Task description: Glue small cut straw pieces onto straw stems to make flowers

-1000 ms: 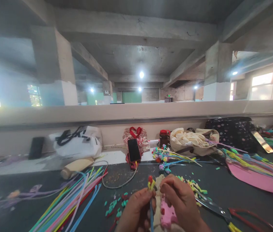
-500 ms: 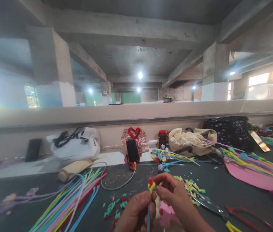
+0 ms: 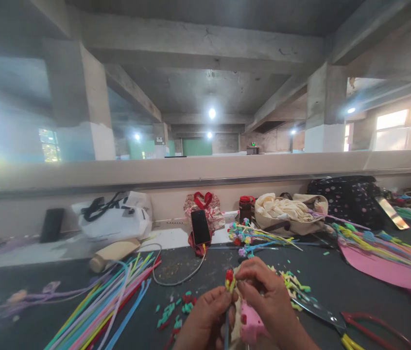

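My left hand (image 3: 213, 313) pinches the blue-grey stem of a small pipe-cleaner flower (image 3: 229, 278), just below its red and yellow head. Thumb and forefinger of my right hand (image 3: 264, 289) are closed at the right edge of that head; the exact spot they grip is partly hidden. Beneath the hands lies a pink object (image 3: 252, 326) with red spots, largely covered. To the right rest scissors (image 3: 322, 312) with red and yellow handles, blades towards small yellow and green cut pieces (image 3: 293, 282). Red and green cut pieces (image 3: 169, 313) lie left of my hands.
A bundle of coloured pipe cleaners (image 3: 118, 306) lies at left. Further back are a phone (image 3: 200, 227) on a cable, a white bag (image 3: 118, 221), finished-looking flowers (image 3: 242, 238), a dark bottle (image 3: 245, 210), a cream cloth bag (image 3: 282, 211) and a pink sheet (image 3: 380, 265) under more pipe cleaners.
The flower head has tilted slightly and shifted a little right, with less yellow showing. My right fingers have changed position at its edge. The view has shifted slightly.
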Tool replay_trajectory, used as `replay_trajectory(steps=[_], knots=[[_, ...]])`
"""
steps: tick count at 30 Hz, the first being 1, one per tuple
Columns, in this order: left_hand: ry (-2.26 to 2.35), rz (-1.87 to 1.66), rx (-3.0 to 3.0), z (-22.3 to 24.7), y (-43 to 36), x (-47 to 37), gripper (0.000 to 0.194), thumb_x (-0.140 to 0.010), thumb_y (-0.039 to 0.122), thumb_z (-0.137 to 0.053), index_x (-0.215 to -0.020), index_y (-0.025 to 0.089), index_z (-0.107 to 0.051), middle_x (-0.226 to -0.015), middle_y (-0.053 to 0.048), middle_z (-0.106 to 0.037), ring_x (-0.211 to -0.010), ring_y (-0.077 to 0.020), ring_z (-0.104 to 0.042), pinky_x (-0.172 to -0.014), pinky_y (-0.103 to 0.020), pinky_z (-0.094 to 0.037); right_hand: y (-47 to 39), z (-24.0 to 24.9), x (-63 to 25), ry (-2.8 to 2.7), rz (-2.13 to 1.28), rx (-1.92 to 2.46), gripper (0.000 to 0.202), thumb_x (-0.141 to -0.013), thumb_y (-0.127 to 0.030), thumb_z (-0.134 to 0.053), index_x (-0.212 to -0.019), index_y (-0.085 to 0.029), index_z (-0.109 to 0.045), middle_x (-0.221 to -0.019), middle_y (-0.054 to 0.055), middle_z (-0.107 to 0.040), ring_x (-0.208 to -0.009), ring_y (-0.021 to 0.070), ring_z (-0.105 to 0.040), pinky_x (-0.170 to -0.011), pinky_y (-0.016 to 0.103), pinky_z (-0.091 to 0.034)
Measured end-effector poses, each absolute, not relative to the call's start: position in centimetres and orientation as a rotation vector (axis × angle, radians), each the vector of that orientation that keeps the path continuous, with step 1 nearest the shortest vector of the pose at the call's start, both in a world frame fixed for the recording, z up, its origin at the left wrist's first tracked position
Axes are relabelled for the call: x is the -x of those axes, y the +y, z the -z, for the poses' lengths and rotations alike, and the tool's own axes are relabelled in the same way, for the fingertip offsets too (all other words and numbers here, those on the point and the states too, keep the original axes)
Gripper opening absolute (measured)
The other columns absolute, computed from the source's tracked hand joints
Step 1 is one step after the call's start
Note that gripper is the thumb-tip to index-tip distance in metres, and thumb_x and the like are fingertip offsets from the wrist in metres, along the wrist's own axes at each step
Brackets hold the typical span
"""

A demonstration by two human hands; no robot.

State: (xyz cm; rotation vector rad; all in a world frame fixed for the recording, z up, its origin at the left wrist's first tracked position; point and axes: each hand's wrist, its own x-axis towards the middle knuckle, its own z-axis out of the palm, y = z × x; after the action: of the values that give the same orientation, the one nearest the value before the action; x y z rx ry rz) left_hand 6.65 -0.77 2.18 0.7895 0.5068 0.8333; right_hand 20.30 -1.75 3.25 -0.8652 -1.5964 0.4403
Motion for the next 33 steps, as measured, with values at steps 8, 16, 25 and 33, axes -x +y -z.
replay_trajectory(steps=[8,16,25,33], knots=[[0.549,-0.84,-0.911,-0.5,0.6,-6.9,0.035,-0.055,0.043,-0.069,-0.054,0.014,-0.049,-0.035,0.005,-0.046,-0.026,-0.0019,-0.032,-0.03,-0.014,-0.019,-1.8,-3.2,-20.2,-1.603,-0.45,0.845,0.009,-0.072,-0.014,-0.053,-0.068,-0.017,-0.061,-0.078,0.004,-0.054,-0.07,0.0136,-0.055,-0.057,0.021,-0.042],[0.593,-0.805,-0.934,-0.4,0.2,-6.6,0.037,-0.057,0.045,-0.067,-0.051,0.014,-0.048,-0.033,0.007,-0.042,-0.026,-0.0015,-0.028,-0.031,-0.016,-0.014,-1.8,-2.9,-20.4,-1.637,-0.446,0.867,0.005,-0.071,-0.015,-0.056,-0.069,-0.018,-0.06,-0.078,0.003,-0.054,-0.063,0.012,-0.052,-0.052,0.021,-0.039],[0.608,-0.792,-0.953,-0.6,0.3,-6.3,0.035,-0.057,0.042,-0.068,-0.049,0.012,-0.051,-0.035,0.005,-0.044,-0.029,-0.0019,-0.032,-0.034,-0.016,-0.016,-1.8,-3.2,-20.6,-1.763,-0.297,0.794,0.009,-0.074,-0.011,-0.054,-0.073,-0.019,-0.059,-0.079,0.004,-0.054,-0.07,0.0134,-0.053,-0.055,0.021,-0.04],[0.645,-0.778,-0.994,-0.6,0.3,-6.2,0.036,-0.058,0.041,-0.067,-0.048,0.011,-0.051,-0.035,0.003,-0.046,-0.029,-0.0018,-0.033,-0.036,-0.016,-0.018,-2.0,-3.0,-20.7,-1.8,-0.301,0.815,0.011,-0.074,-0.01,-0.053,-0.074,-0.019,-0.06,-0.081,0.004,-0.053,-0.062,0.0108,-0.051,-0.051,0.02,-0.039]])
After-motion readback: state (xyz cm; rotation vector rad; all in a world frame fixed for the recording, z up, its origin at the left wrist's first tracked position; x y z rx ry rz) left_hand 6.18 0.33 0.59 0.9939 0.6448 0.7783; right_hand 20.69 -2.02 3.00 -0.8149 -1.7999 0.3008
